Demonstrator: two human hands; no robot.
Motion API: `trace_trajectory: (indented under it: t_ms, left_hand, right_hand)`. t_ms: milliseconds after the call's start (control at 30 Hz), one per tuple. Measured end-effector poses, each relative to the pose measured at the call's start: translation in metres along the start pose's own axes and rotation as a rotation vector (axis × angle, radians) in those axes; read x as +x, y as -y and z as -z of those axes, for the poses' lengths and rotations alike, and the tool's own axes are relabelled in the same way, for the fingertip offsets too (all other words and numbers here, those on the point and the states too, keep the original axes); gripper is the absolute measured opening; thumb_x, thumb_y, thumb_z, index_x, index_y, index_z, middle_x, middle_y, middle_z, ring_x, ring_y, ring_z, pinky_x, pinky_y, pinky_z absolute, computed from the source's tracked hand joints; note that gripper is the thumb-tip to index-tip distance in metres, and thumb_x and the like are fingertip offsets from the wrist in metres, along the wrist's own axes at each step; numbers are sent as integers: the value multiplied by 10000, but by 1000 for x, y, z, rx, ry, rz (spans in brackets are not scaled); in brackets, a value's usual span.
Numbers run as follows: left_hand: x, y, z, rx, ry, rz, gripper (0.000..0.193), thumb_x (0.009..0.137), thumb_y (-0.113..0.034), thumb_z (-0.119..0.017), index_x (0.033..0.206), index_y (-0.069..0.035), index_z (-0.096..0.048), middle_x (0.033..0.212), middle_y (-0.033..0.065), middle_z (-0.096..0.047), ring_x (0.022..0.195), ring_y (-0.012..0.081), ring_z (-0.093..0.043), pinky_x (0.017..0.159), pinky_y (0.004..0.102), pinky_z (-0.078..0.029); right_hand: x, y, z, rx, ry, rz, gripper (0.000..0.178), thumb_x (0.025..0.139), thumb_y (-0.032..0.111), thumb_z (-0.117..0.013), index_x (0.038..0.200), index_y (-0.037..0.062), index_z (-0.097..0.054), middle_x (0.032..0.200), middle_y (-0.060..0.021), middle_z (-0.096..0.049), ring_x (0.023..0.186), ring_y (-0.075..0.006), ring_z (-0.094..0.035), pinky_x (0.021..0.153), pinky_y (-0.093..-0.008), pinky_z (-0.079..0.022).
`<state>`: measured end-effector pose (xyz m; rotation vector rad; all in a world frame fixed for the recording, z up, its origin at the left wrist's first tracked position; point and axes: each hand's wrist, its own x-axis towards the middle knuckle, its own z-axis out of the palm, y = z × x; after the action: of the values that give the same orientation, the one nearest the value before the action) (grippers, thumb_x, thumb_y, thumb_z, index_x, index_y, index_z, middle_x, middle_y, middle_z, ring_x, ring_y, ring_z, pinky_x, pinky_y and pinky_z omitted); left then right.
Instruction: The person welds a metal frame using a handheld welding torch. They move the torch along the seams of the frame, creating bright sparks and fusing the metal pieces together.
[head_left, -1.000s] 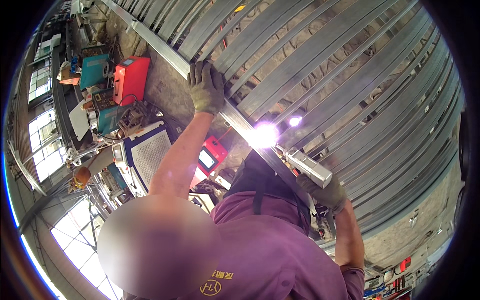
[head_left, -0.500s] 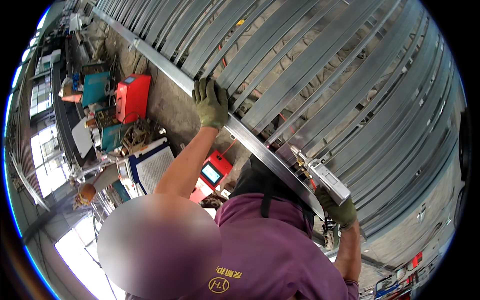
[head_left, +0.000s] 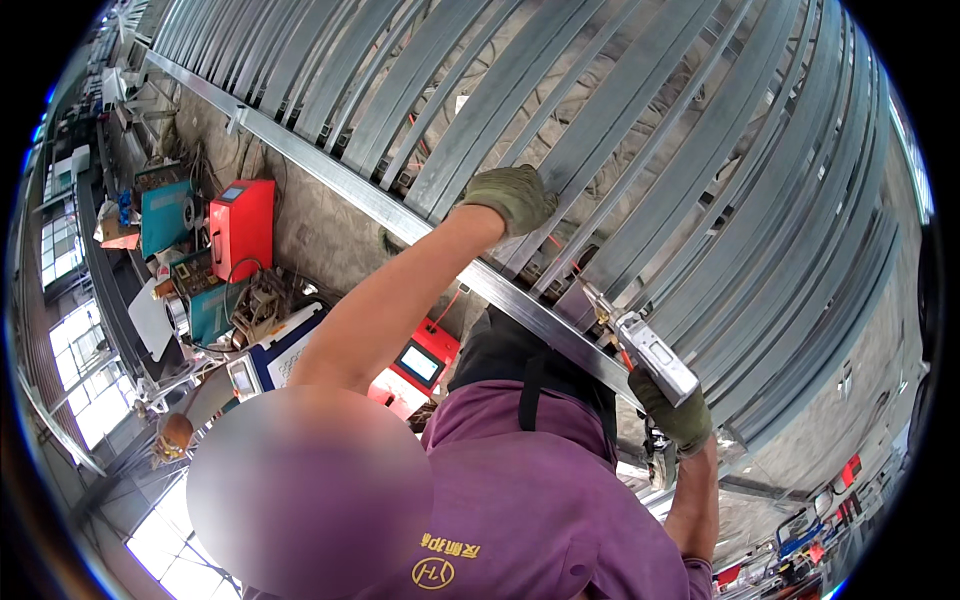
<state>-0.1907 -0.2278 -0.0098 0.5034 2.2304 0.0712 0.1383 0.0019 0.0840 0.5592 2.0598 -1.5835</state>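
While clasping silver tool (head_left: 655,352) in right hand (head_left: 674,412), hold steady near rail (head_left: 520,304); cannot tell grip of curled left hand (head_left: 515,200) over slats (head_left: 618,110).

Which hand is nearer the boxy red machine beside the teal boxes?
Left. The left hand is over grey metal slats, right of the boxy red machine; the right hand is farther right, gripping a silver boxy tool.
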Motion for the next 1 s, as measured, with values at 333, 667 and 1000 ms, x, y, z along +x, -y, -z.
trace_trajectory:
  t_ms: [333, 667, 1000]
  left_hand:
    - [11, -10, -1, 46, 139, -8, 743, 1050, -606, -560, 1493, -14, -630, 1366, 234, -737, 1262, 373, -727, 1108, 506, -534]
    - [8, -50, 14, 93, 70, -17, 1442, 864, -809, -730, 1717, 101, -5, 1513, 313, -586, 1337, 399, -671, 1092, 500, -556]
    - [13, -59, 5, 155, 26, 7, 1535, 784, -781, -840, 1703, 132, -17, 1477, 302, -604, 1295, 388, -694, 1068, 493, -566]
  right_hand:
    - [8, -2, -18, 136, 39, -66, 397, 955, 133, -888, 1309, 12, -756, 1094, -86, -834, 997, -142, -786, 865, -320, -639]
    - [28, 26, 7, -116, 177, 39, 329, 939, 216, -906, 1208, 58, -801, 1003, -95, -842, 911, -171, -805, 813, -332, -636]
    - [51, 38, 5, -143, 272, -133, 364, 965, 360, -879, 1185, 77, -813, 954, -122, -829, 851, -204, -799, 761, -367, -623]
